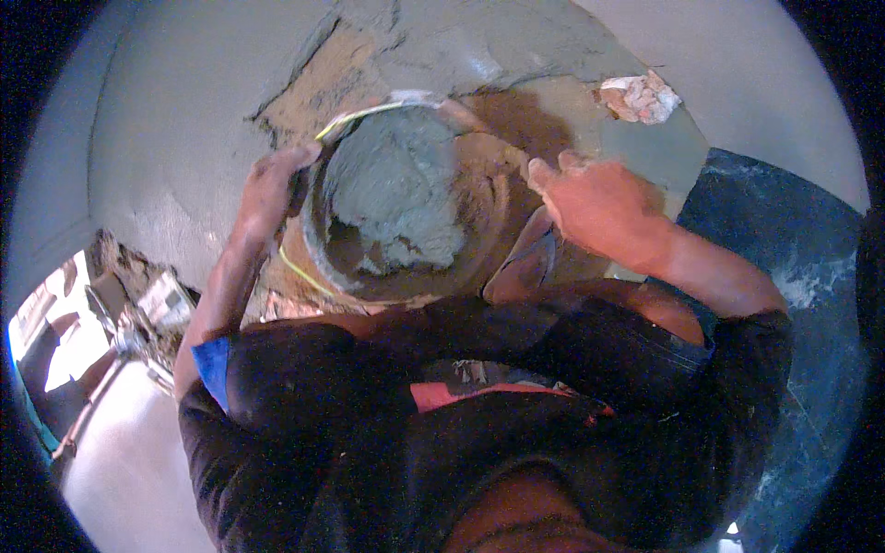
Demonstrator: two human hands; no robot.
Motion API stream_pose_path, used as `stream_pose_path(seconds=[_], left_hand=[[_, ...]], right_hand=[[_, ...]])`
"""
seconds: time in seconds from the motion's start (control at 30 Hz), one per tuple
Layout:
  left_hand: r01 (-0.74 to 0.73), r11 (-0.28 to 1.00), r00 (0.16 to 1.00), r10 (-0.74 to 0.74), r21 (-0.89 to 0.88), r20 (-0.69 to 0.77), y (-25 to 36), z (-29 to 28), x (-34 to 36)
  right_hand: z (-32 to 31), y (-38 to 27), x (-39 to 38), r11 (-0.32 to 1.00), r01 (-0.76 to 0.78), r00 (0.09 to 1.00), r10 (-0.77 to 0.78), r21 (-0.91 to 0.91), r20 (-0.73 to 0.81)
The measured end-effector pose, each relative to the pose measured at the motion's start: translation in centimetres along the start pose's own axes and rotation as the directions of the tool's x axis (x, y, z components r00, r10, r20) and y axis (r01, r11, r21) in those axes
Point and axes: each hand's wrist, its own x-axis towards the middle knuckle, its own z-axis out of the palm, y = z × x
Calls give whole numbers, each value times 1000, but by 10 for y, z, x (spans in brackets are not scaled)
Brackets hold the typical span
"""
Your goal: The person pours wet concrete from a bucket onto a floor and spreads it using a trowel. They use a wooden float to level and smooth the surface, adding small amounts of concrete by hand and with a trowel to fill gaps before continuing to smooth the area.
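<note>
A round, shallow pan [318,235] lies before me, with a yellow-green line along parts of its rim. Wet grey mortar [396,189] fills much of it, and brown, sandy residue coats its right side. My left hand [277,189] is closed on the pan's left rim, fingers curled over the edge. At the right rim is my right hand [599,207], fingers bent and closed at the edge; its grip underneath is partly hidden. A sandalled foot [525,263] stands just below my right hand, against the pan's near right side.
Smeared grey mortar [184,138] covers the surface left and beyond, with a rough brown patch [323,78] in it. A broken, pinkish-white chunk [639,98] lies far right. Dark blue-green slabs [765,221] stretch along the right. Rubble [138,295] and a pale panel [129,452] are at left.
</note>
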Motion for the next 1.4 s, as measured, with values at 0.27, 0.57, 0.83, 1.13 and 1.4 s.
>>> stream_pose_path(seconds=[0.27, 0.57, 0.83, 1.13, 1.4], left_hand=[[13, 990, 999, -18, -141, -34, 6, 15, -7], [49, 987, 999, -50, -154, -3, 4, 18, -5], [68, 987, 993, -81, -144, -82, 14, 17, -6], [125, 944, 992, -125, -306, 18, -29, -7, 7], [118, 979, 991, -127, -166, -41, -53, -21, 18]], right_hand=[[51, -22, 25, 904, 209, 922, -310, 374, 232], [98, -31, 9, 532, 250, 893, -450, 809, 20], [54, 10, -20, 616, 87, 958, -266, 783, 103], [133, 64, -45, 636, -227, 840, 511, 738, -183], [225, 79, -18, 521, -490, 473, 832, 699, -289]])
